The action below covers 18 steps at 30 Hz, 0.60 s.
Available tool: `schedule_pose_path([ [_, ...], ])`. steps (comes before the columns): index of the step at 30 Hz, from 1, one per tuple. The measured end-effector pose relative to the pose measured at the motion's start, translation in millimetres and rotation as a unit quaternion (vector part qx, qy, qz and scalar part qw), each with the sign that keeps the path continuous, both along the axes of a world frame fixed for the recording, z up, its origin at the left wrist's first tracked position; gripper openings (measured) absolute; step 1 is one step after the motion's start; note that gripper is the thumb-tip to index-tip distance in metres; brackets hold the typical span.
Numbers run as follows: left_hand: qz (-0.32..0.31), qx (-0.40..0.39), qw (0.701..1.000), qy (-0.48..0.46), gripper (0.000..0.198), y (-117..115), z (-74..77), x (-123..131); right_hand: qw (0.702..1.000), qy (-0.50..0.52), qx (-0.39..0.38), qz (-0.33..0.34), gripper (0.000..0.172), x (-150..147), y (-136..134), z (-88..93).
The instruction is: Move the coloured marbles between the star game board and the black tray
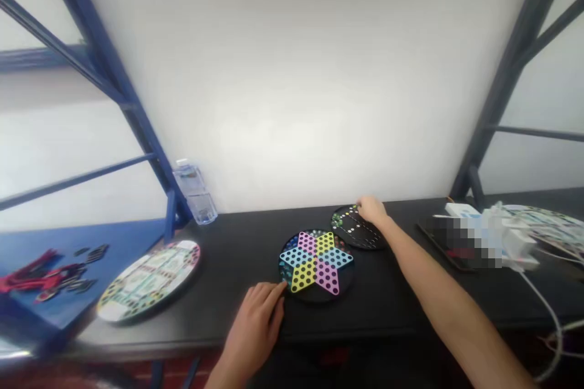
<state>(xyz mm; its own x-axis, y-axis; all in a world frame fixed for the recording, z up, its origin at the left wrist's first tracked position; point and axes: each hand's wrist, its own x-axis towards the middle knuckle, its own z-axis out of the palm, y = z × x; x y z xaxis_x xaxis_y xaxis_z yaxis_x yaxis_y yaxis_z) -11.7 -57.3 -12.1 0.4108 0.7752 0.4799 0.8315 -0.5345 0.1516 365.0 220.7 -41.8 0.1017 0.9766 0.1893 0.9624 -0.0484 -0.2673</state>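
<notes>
A star-shaped Chinese checkers board (316,262) with pink, yellow and blue points lies on the black table (228,267). My left hand (253,331) rests at its lower left rim, fingertips touching the edge. Behind it lies a round black board (349,232) dotted with small marbles. My right hand (371,211) reaches over that board's far right side, fingers down on it. Those fingers hide whatever lies beneath them, so I cannot tell whether they pinch a marble.
A round printed board (148,281) lies left on the table, beside a water bottle (194,193). A blue surface (77,310) holds a red object. Right stand a dark tablet (438,243), white items with a blurred patch, and a white cable (550,322). Blue shelf uprights (497,97) flank the wall.
</notes>
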Motion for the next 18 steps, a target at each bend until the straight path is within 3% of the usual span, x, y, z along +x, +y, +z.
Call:
schedule_pose_path([
  [3, 0.001, 0.002, 1.0, 0.002, 0.035, 0.1, 0.3, 0.3, 0.999, 0.047, 0.022, -0.01, 0.021, 1.0, 0.3, 0.9],
  [5, 0.001, 0.003, 1.0, 0.002, 0.035, 0.5, -0.1, 0.4, 0.988, 0.14, 0.062, -0.035, 0.018, 4.1, 0.4, 1.3],
  [7, -0.001, -0.001, 1.0, 0.004, 0.035, 1.0, -0.7, 0.4, 0.94, 0.321, 0.097, -0.067, 0.014, 8.6, 0.5, 1.8],
  [10, 0.0, -0.005, 1.0, 0.0, 0.034, 1.5, -1.4, 0.3, 0.825, 0.55, 0.099, -0.082, 0.014, 15.8, 0.9, 2.6],
  [16, -0.002, 0.007, 1.0, -0.01, 0.033, 1.2, -0.1, 1.2, 0.698, 0.713, 0.051, -0.041, 0.03, 16.7, 1.0, 1.3],
  [17, -0.003, 0.012, 1.0, -0.012, 0.033, 1.1, 0.0, 1.5, 0.691, 0.72, 0.053, -0.04, 0.031, 14.5, 0.4, 0.6],
  [18, -0.004, 0.018, 1.0, -0.013, 0.033, 1.2, 0.0, 1.6, 0.705, 0.705, 0.06, -0.041, 0.031, 12.2, -0.5, -0.1],
])
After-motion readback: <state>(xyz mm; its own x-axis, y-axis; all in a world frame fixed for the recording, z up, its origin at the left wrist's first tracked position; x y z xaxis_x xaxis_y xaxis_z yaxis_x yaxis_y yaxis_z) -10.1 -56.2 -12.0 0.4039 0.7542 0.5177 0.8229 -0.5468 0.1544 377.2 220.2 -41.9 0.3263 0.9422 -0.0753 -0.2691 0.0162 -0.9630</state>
